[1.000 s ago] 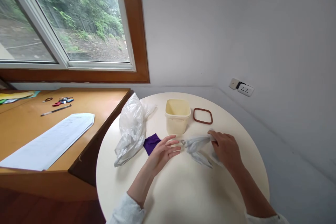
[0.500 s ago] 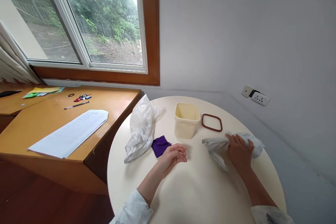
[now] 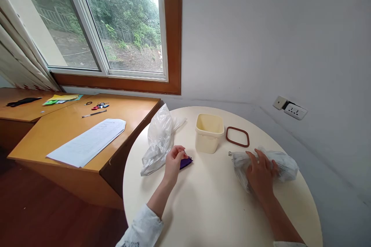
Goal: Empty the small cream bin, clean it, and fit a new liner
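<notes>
My left hand (image 3: 174,162) is closed in a pinch at the purple cloth (image 3: 186,163), covering much of it. Just behind that hand lies a crumpled white plastic bag (image 3: 159,131) on the round table (image 3: 214,204). My right hand (image 3: 261,175) rests over a second, greyish plastic bag (image 3: 285,166), its fingers curled round the middle of it. What that bag contains cannot be made out. A cream square tub (image 3: 207,141) stands upright and uncovered between and beyond my hands. To its right a brown rounded-square ring (image 3: 237,136) lies flat.
On the left stands a wooden desk (image 3: 69,123) with paper sheets (image 3: 89,142), a pen (image 3: 94,114), keys (image 3: 100,105) and coloured papers (image 3: 62,98). A wall (image 3: 232,38) with a power socket (image 3: 295,111) borders the table's far and right side.
My left hand has moved left onto the purple cloth and its fingers have closed. My right hand stays on the greyish bag. The view has turned slightly left.
</notes>
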### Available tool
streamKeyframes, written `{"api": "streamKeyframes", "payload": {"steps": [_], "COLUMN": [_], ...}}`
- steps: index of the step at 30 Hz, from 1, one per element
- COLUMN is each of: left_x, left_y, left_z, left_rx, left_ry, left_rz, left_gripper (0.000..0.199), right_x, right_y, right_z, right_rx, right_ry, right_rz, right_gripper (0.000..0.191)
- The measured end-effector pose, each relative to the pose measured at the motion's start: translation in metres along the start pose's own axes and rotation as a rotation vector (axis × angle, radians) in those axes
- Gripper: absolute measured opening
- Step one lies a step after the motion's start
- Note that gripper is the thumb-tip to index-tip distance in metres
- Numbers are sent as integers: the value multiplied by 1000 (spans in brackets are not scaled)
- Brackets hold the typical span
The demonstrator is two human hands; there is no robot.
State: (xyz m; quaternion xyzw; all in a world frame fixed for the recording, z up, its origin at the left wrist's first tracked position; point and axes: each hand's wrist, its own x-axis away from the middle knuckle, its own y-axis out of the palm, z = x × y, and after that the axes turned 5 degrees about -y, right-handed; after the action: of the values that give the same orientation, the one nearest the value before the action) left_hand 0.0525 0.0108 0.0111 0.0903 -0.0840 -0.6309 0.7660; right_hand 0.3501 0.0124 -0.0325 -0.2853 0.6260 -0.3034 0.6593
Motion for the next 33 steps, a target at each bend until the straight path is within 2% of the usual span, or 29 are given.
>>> {"api": "streamKeyframes", "payload": {"steps": [5, 9, 13, 16, 20, 23, 33], "left_x": [-13, -27, -39, -45, -46, -45, -48], "left_y": [-31, -58, -78, -88, -91, -90, -95], "left_z": [16, 28, 29, 22, 10, 2, -14], "left_rx": [-312, -494, -1106, -1340, -1435, -1471, -1521], "left_ry": [172, 203, 92, -36, -135, -158, 20], "left_rz": [216, 293, 336, 296, 207, 200, 218], "left_gripper": [15, 29, 64, 75, 81, 77, 50], "right_x": [-4, -3, 2, 5, 6, 5, 1], "right_y": [-3, -4, 0, 7, 14, 17, 5], "right_z": [13, 29, 41, 45, 47, 48, 37], "right_rx": [-58, -95, -127, -137, -162, -197, -267], "right_ry": [183, 359, 419, 404, 365, 340, 436], "right_rz": [128, 136, 68, 70, 92, 89, 78], "right_gripper": [43, 55, 57, 54, 51, 50, 52]}}
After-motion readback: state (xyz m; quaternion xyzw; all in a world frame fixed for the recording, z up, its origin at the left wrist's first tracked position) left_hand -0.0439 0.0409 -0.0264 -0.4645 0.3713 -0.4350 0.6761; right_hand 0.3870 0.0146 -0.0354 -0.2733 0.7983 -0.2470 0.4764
